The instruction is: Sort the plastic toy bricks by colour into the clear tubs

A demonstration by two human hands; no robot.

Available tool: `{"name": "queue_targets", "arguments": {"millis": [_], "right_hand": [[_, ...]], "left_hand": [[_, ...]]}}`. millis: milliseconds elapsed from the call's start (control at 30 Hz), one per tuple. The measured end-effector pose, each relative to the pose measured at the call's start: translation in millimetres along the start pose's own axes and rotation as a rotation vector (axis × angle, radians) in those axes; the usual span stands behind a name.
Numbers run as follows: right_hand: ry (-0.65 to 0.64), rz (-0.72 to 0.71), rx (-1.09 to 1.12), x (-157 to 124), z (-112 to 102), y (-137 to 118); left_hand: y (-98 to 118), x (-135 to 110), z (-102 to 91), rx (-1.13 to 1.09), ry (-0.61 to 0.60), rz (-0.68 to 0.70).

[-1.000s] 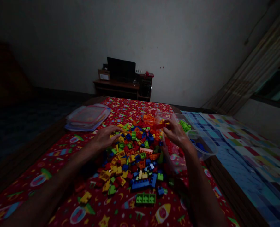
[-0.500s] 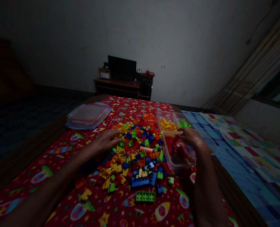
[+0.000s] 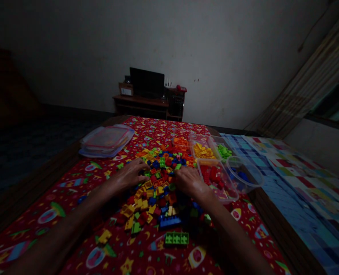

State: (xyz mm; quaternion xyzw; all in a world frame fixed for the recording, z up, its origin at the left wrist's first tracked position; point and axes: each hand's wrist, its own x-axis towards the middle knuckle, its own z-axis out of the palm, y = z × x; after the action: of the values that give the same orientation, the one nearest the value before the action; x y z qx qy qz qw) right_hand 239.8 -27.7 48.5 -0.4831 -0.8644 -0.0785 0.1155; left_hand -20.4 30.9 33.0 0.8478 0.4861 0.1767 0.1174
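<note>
A heap of mixed toy building blocks (image 3: 158, 191) in red, yellow, blue, green and orange lies on a red patterned cloth. My left hand (image 3: 132, 173) rests at the heap's left side, thumb and fingers apart, nothing visible between them. At the heap's right side my right hand (image 3: 188, 180) reaches down with its fingers curled together; a bit of blue shows by the fingertips, but what they grip is hidden. Just right of that hand stands a clear tub with red blocks (image 3: 215, 175). A long blue block (image 3: 169, 221) and a green block (image 3: 176, 238) lie at the near edge.
Behind the red tub are clear tubs of yellow blocks (image 3: 203, 151), green blocks (image 3: 224, 151) and orange blocks (image 3: 180, 142). A round tub with blue blocks (image 3: 243, 176) stands at the right. Stacked lids (image 3: 107, 140) lie at the far left; a monitor (image 3: 147, 83) stands beyond.
My right hand has moved left from above the red tub to the heap, and the red block it held is no longer in it. The left hand has shifted slightly.
</note>
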Motion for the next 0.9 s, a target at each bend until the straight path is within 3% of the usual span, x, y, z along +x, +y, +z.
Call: {"name": "queue_targets", "arguments": {"millis": [133,233,400,533,733,900], "right_hand": [[0.081,-0.043,0.033,-3,12,3],[0.047,-0.067,0.116,4,0,10],[0.052,0.116,0.284,15,-35,31],[0.159,0.286,0.39,17,-38,54],[0.198,0.388,0.558,23,-24,77],[0.11,0.397,0.698,24,-22,81]], "left_hand": [[5,1,-0.1,0.008,0.023,0.011],[9,2,-4.4,-0.017,0.018,0.012],[15,3,-11.3,-0.051,0.049,-0.025],[18,3,-11.6,-0.066,0.095,-0.002],[30,0,-7.3,-0.133,0.156,0.186],[56,-11,6.0,-0.166,0.041,0.444]]}}
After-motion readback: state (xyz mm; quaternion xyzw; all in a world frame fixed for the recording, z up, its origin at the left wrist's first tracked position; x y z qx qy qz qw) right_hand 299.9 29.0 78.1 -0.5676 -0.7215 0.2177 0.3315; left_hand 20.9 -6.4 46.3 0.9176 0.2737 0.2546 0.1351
